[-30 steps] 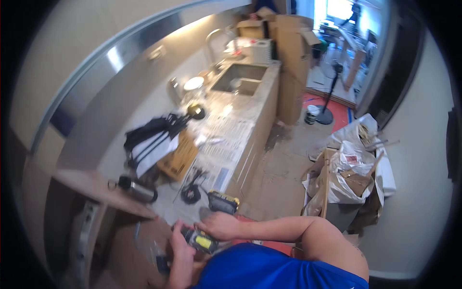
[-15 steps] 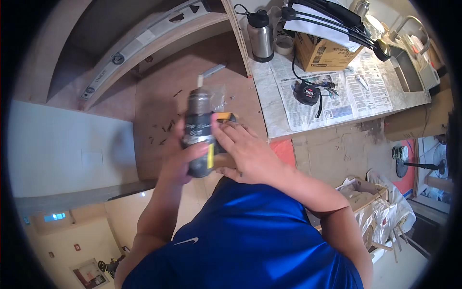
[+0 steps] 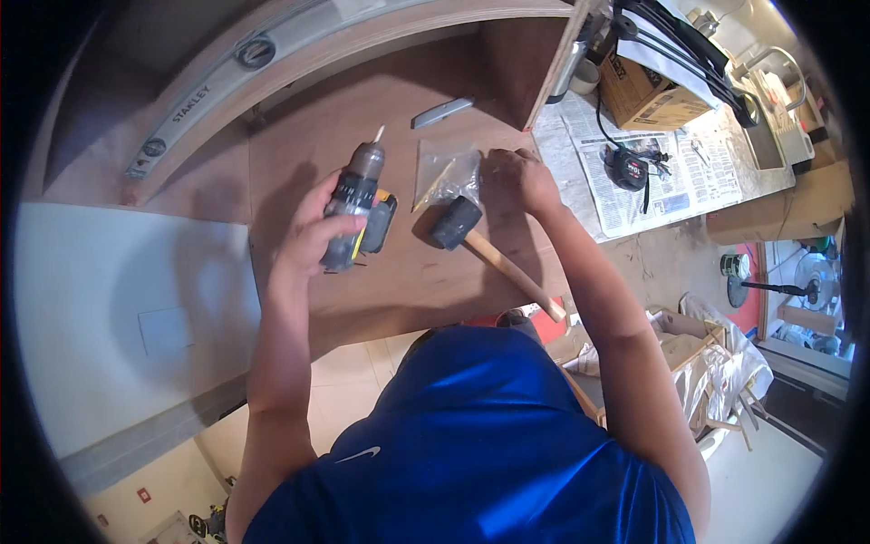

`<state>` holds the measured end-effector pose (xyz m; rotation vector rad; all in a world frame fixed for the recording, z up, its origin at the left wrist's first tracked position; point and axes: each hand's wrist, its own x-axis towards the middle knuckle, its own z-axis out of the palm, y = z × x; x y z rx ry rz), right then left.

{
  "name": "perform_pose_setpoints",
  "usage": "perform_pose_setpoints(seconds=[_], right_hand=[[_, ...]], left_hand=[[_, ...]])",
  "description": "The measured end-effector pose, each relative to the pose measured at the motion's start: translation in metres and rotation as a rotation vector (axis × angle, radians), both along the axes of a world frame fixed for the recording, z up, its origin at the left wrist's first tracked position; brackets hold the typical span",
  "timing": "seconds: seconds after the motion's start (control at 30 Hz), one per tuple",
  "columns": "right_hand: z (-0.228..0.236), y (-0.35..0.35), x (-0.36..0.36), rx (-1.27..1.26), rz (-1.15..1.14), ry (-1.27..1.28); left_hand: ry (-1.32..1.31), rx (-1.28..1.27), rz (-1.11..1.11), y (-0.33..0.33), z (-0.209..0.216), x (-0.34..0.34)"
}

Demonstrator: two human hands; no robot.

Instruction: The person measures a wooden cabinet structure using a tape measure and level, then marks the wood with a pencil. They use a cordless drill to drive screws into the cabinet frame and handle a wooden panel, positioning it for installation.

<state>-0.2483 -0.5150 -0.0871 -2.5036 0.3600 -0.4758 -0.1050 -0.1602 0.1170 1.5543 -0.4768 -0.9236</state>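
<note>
My left hand (image 3: 313, 231) is wrapped round a black-and-yellow cordless drill (image 3: 352, 195), its bit pointing away from me over a brown wooden surface (image 3: 362, 308). The drill's battery sticks out on its right side. Farther right, my right hand (image 3: 521, 179) rests low over the same surface with its fingers curled in; whatever they hold, if anything, is hidden. Beside those fingers lies a clear plastic bag (image 3: 449, 177) with small pieces in it. A black-headed mallet (image 3: 489, 257) with a wooden handle lies between my arms, its head touching the bag or just in front of it.
A grey utility knife (image 3: 442, 112) lies beyond the bag. A long spirit level (image 3: 208, 95) rests on the wooden frame at the left. On the newspaper-covered counter (image 3: 698, 186) at the right are a tape measure (image 3: 627, 170) and a cardboard box (image 3: 652, 95).
My right hand has left the drill and reached out to the right, beside the plastic bag. The drill has shifted left in my left hand. The mallet has come into sight, and the view has shifted.
</note>
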Motion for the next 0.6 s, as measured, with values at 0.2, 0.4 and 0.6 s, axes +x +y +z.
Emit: perform_pose_setpoints(seconds=[0.2, 0.4, 0.6], right_hand=[[0.015, 0.019, 0.002, 0.206, -0.035, 0.001], [0.084, 0.069, -0.027, 1.14, -0.122, -0.338], [0.116, 0.08, -0.034, 1.462, 0.125, -0.474]], left_hand=[[0.143, -0.096, -0.003, -0.008, -0.046, 0.054], [0.133, -0.1, 0.063, -0.016, -0.045, 0.072], [0.027, -0.038, 0.036, -0.028, -0.044, 0.051]])
